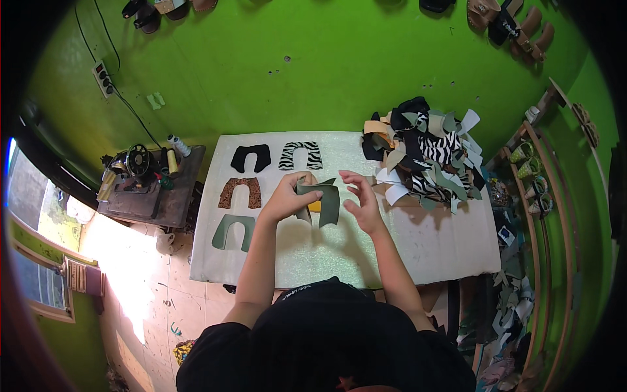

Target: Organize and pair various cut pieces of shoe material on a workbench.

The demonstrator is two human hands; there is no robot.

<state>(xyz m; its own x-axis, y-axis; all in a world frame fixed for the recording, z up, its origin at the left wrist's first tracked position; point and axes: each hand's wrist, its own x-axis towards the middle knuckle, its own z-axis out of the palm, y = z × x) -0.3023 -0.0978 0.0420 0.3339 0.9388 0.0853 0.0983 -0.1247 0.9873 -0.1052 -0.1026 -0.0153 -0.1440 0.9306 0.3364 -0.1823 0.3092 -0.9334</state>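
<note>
Observed black clothing [326,340] nearest; found left hand [287,199] pinching olive-green cutout [329,207], right hand [363,210] half-open, empty; noted scrap heap [436,149] right of both.

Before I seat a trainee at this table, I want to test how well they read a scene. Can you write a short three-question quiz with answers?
1. Which grip holds the green material: A, right; B, left; C, both?
2. True or false: the heap of cut pieces lies at the left end of the white table.
3. Put this column in order, from the wall side to the person's side: leopard-print cutout, green cutout, black cutout.

Key:
1. B, the left grip.
2. False; it lies toward the right end.
3. Black, leopard-print, green.
</note>
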